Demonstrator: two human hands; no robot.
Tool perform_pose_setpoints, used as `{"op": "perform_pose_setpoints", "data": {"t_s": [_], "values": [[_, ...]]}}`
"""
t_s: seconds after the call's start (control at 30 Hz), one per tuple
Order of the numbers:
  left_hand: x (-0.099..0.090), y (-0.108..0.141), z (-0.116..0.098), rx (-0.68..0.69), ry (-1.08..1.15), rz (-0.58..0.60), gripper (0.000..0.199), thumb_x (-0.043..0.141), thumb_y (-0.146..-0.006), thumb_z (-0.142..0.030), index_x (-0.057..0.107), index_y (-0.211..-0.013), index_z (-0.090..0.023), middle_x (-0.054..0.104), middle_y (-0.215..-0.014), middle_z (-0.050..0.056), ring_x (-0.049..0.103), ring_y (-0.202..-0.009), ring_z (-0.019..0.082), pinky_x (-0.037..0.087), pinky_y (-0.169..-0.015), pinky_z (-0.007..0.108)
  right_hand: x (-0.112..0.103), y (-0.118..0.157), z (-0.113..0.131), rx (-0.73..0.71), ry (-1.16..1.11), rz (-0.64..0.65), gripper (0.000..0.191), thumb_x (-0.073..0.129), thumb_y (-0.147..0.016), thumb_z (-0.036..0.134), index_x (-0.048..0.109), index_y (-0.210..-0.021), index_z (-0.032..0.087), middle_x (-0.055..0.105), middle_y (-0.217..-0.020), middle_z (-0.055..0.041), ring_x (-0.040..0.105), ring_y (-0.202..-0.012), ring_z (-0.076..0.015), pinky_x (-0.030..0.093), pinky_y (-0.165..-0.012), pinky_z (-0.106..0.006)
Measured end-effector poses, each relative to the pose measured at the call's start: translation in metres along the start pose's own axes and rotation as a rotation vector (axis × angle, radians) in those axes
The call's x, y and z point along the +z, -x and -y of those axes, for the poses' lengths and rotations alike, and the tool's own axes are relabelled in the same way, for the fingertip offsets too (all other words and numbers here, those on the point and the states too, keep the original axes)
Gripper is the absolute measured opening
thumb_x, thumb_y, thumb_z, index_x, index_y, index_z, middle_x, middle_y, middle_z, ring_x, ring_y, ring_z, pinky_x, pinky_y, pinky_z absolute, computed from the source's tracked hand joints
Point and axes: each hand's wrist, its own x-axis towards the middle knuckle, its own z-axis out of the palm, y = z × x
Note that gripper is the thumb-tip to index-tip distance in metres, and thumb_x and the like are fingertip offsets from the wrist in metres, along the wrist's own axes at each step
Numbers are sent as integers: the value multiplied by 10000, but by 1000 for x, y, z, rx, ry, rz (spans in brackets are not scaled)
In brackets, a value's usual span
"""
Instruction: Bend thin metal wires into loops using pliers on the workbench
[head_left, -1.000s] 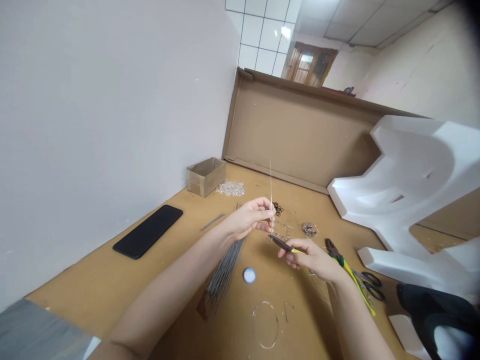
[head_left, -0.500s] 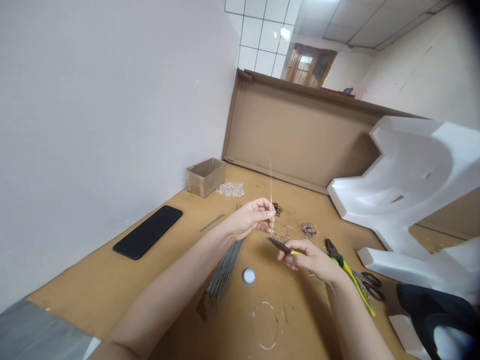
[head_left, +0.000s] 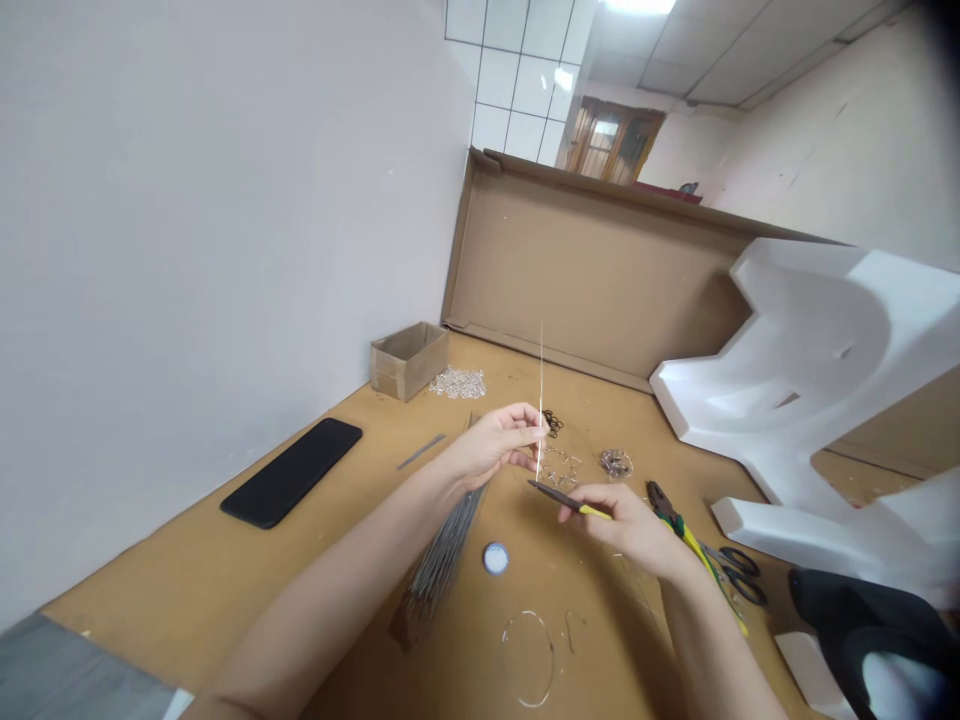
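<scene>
A thin straight wire (head_left: 541, 375) stands upright between the fingertips of my left hand (head_left: 504, 441). My right hand (head_left: 616, 517) is closed on yellow-handled pliers (head_left: 557, 494), whose dark tips meet the wire's lower end. Whether the jaws grip the wire is too small to tell. Under my left forearm lies a bundle of grey wires (head_left: 448, 555). A small round blue-and-white lid (head_left: 496, 558) sits below my hands, with a wire ring (head_left: 528, 658) nearer the front. Behind my left hand are small black rings (head_left: 553, 423).
An open cardboard box (head_left: 409, 360) and a pile of clear bits (head_left: 459, 383) sit at the back left. A black tray-like slab (head_left: 292, 472) lies left. Larger pliers (head_left: 686, 535), scissors (head_left: 739, 572) and white foam (head_left: 817, 350) are on the right.
The view has shifted slightly. The pliers' tips have moved a little left and down along with the wire's lower end, and the pliers lie flatter. Both hands keep their hold.
</scene>
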Motion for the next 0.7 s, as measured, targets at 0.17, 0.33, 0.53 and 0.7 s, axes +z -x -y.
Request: {"op": "perform_pose_setpoints", "data": {"t_s": [0.17, 0.33, 0.53, 0.7], "values": [[7, 1, 0, 23, -96, -92, 203, 611, -722, -295, 512, -811, -142, 507, -648, -19, 520, -567, 71, 468, -538, 208, 1, 2, -4, 11, 126, -55, 225, 438, -684, 140, 638, -786, 158, 563, -645, 15, 420, -539, -98, 308, -506, -199], [11, 2, -1, 29, -106, -127, 200, 590, -739, -315, 507, -799, -143, 525, -642, -11, 548, -580, 86, 462, -569, 219, 2, 3, 0, -20, 212, -95, 245, 429, -675, 119, 638, -794, 165, 625, -730, 4, 507, -610, -121, 361, -571, -207], [16, 4, -1, 80, 3, -86, 181, 521, -790, -331, 501, -815, -152, 541, -668, -11, 551, -568, 81, 460, -570, 221, 3, 6, 8, -37, 253, -87, 266, 434, -665, 99, 643, -816, 168, 643, -781, -15, 544, -664, -137, 387, -634, -219], [19, 4, 4, 123, 38, -87, 174, 503, -803, -327, 505, -818, -154, 523, -600, -25, 505, -497, 66, 432, -510, 197, 5, 6, 8, -24, 262, -67, 270, 439, -660, 93, 643, -816, 177, 648, -778, -8, 548, -665, -139, 388, -642, -220]]}}
